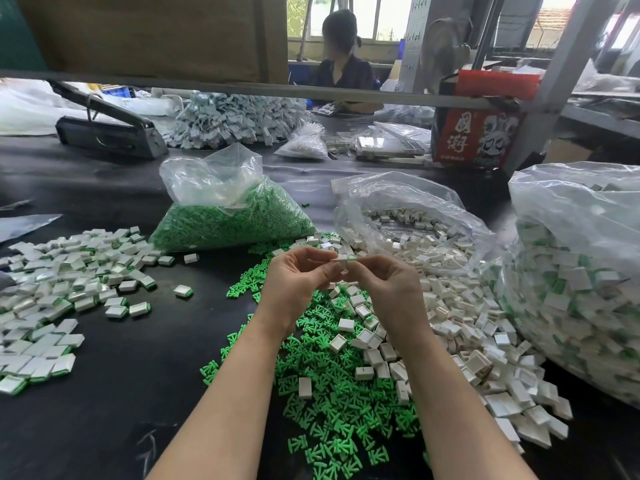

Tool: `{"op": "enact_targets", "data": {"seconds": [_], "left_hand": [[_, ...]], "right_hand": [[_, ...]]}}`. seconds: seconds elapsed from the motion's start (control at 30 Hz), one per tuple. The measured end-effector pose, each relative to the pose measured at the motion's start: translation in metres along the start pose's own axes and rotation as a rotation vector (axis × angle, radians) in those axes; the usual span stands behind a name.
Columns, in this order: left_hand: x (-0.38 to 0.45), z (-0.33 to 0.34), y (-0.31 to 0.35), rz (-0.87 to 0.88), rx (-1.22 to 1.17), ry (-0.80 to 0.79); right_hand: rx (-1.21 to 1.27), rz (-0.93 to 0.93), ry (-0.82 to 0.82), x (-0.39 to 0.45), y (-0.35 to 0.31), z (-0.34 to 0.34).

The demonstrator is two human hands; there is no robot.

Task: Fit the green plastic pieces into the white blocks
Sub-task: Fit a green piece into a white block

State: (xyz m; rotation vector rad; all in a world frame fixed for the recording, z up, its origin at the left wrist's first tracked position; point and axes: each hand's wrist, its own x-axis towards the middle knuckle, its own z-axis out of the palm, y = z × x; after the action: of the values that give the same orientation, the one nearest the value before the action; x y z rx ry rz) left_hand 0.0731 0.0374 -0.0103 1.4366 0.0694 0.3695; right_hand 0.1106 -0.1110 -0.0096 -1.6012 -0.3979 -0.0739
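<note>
Black worktable (114, 375), left hand (298, 278) and right hand (384, 285) pinching one white block (341, 262) (green piece (351, 260) at its edge)

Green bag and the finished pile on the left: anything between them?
In the head view, only two stray white blocks on bare black table between green bag and finished pile.

1 white block (341, 262) with a green piece (351, 260) at its edge, pinched above loose heaps
</note>
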Motion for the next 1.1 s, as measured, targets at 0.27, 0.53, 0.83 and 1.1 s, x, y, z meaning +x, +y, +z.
{"op": "enact_targets", "data": {"seconds": [0.27,0.53,0.83,1.1], "left_hand": [[0.002,-0.002,0.001,-0.032,0.073,-0.042],[-0.004,0.007,0.001,-0.072,0.207,-0.311],[-0.006,0.011,-0.002,-0.074,0.103,-0.347],[-0.005,0.011,-0.003,-0.091,0.066,-0.37]], "right_hand": [[-0.167,-0.028,-0.024,0.001,-0.002,0.0],[-0.264,-0.036,-0.079,-0.001,-0.004,0.003],[-0.342,-0.076,-0.13,-0.002,-0.005,0.002],[-0.315,-0.04,-0.145,-0.002,-0.003,0.004]]}}
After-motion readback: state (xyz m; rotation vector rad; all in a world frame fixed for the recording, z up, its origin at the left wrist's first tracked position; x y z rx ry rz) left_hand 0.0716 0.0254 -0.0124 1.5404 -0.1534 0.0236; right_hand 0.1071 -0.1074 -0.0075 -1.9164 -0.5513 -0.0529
